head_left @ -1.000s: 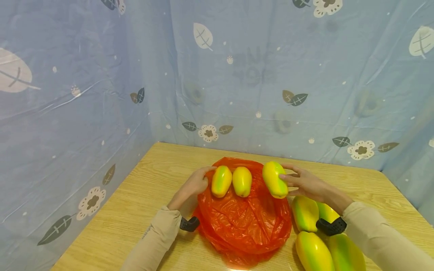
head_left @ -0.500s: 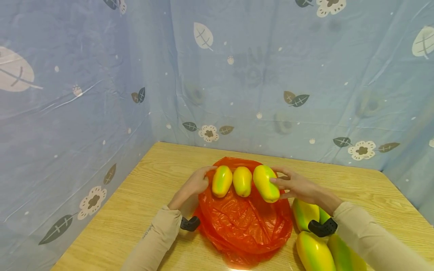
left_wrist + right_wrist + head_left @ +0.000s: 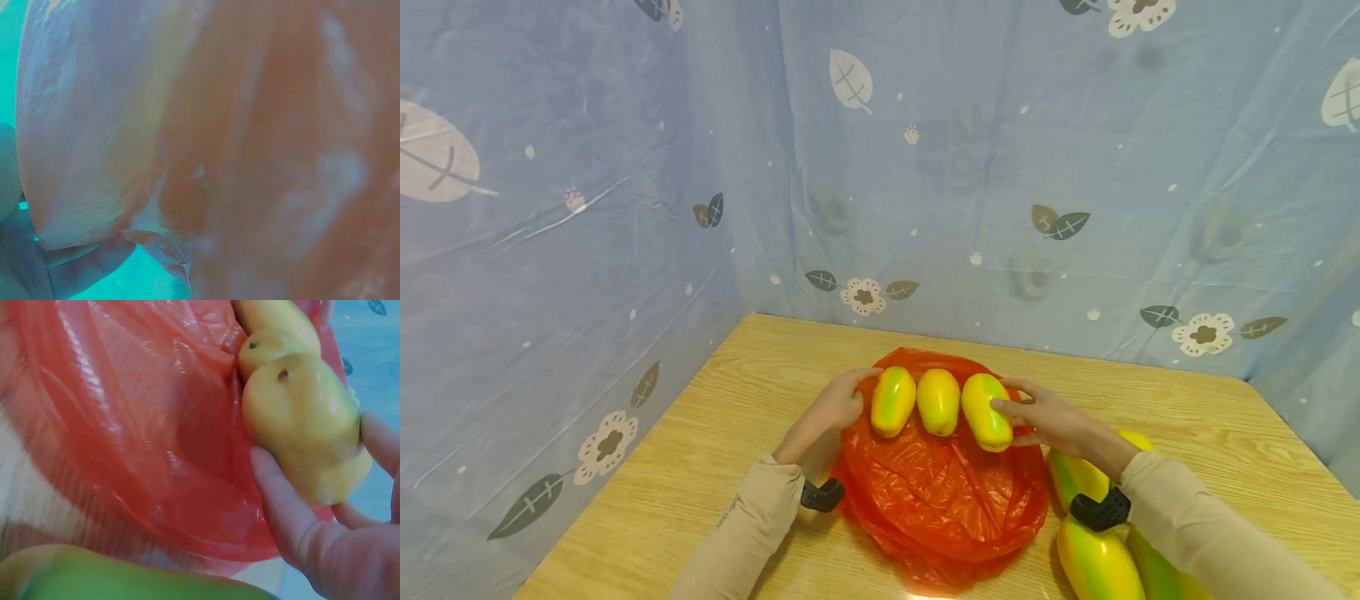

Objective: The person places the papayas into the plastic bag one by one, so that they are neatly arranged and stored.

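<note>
A red plastic bag (image 3: pixel 936 492) lies spread open on the table. At its far left edge my left hand (image 3: pixel 833 407) grips the plastic; in the left wrist view the bag (image 3: pixel 262 150) fills most of the picture and hides part of the fingers (image 3: pixel 94 269). My right hand (image 3: pixel 1052 418) holds a yellow-green mango (image 3: pixel 987 412) between thumb and fingers at the bag's far right. Beside it, two more mangoes, a left one (image 3: pixel 892 402) and a middle one (image 3: pixel 938 402), sit in a row inside the bag. The right wrist view shows the held mango (image 3: pixel 306 425) up close.
Several mangoes (image 3: pixel 1097 558) lie on the wooden table (image 3: pixel 700 433) right of the bag, partly under my right forearm. A blue patterned curtain (image 3: pixel 925 183) stands behind the table and along its left side.
My right hand has carried its mango left and slightly toward me, up close to the middle mango. The left hand has stayed at the bag's edge.
</note>
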The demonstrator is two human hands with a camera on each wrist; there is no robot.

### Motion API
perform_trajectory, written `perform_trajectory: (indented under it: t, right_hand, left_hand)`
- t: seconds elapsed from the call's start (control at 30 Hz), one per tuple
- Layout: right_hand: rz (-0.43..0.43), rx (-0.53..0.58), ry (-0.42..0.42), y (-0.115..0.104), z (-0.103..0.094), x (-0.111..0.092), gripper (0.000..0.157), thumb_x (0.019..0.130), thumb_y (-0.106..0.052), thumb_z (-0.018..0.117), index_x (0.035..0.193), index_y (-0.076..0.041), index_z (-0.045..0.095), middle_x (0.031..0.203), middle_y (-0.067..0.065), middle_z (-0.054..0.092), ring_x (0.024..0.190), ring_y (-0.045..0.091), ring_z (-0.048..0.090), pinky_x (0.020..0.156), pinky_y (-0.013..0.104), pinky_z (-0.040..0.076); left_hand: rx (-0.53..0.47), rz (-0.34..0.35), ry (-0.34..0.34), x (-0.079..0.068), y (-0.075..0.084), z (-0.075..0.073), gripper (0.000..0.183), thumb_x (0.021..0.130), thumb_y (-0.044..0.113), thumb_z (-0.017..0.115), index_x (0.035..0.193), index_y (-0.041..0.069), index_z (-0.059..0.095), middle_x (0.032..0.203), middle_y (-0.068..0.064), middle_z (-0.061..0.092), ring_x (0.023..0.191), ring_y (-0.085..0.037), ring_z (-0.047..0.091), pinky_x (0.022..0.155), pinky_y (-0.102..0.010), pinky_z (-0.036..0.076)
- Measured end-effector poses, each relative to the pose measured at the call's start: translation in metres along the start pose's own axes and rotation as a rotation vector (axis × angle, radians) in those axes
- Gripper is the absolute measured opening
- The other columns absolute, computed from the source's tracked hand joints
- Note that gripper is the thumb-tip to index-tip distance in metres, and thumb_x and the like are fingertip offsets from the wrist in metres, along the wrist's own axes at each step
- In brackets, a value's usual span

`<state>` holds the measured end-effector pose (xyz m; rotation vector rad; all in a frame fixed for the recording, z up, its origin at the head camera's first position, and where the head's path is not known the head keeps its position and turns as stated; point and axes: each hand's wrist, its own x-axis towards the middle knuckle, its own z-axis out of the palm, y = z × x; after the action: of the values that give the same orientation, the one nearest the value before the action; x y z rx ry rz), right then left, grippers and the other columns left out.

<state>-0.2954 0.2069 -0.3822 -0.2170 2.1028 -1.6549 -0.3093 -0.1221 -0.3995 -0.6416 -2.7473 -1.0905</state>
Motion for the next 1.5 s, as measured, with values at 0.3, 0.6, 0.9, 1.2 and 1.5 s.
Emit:
perform_trajectory:
  t: [0.3,0.6,0.9,1.2,1.5]
  right_hand:
    - [0.020,0.009,0.074,0.007,0.006,0.007,0.074,0.097,-0.023,0.056,0.148,0.004,0.010,0.143,0.037,0.015,0.118,0.048,0.043,0.083,0.048,0.053]
    - [0.039,-0.013,0.124,0.011,0.012,0.014,0.073,0.096,-0.023,0.055,0.147,0.005,0.010,0.141,0.038,0.020,0.116,0.047,0.045,0.082,0.048,0.053]
    - [0.027,0.024,0.163,0.016,0.018,0.018,0.070,0.098,-0.021,0.053,0.147,0.005,0.010,0.132,0.036,0.033,0.111,0.040,0.051,0.082,0.046,0.053]
    - [0.021,0.002,0.217,0.015,0.022,0.016,0.074,0.097,-0.025,0.055,0.146,0.007,0.011,0.124,0.031,0.043,0.093,0.023,0.059,0.076,0.038,0.056]
    - [0.004,0.000,0.243,0.019,0.021,0.017,0.072,0.097,-0.027,0.055,0.145,0.008,0.014,0.130,0.031,0.038,0.095,0.023,0.059,0.081,0.037,0.054]
  left_hand:
    - [-0.014,-0.012,-0.010,0.001,-0.001,0.000,0.051,0.083,-0.012,0.040,0.131,-0.001,0.055,0.132,-0.021,0.053,0.124,-0.037,0.045,0.104,-0.047,0.037]
    - [-0.007,-0.012,-0.016,0.002,-0.002,0.000,0.051,0.083,-0.012,0.040,0.131,-0.002,0.055,0.132,-0.021,0.052,0.125,-0.037,0.045,0.104,-0.046,0.037]
    - [0.001,-0.008,-0.018,0.002,-0.002,0.001,0.051,0.082,-0.014,0.041,0.130,-0.002,0.055,0.131,-0.022,0.053,0.124,-0.038,0.045,0.104,-0.047,0.037]
    - [-0.031,0.000,-0.012,0.001,-0.002,0.000,0.052,0.081,-0.014,0.039,0.129,-0.003,0.055,0.131,-0.022,0.053,0.125,-0.037,0.045,0.104,-0.046,0.036]
    - [-0.026,-0.007,-0.019,0.001,-0.001,0.001,0.052,0.081,-0.013,0.039,0.130,-0.002,0.055,0.132,-0.021,0.053,0.125,-0.037,0.044,0.104,-0.047,0.036]
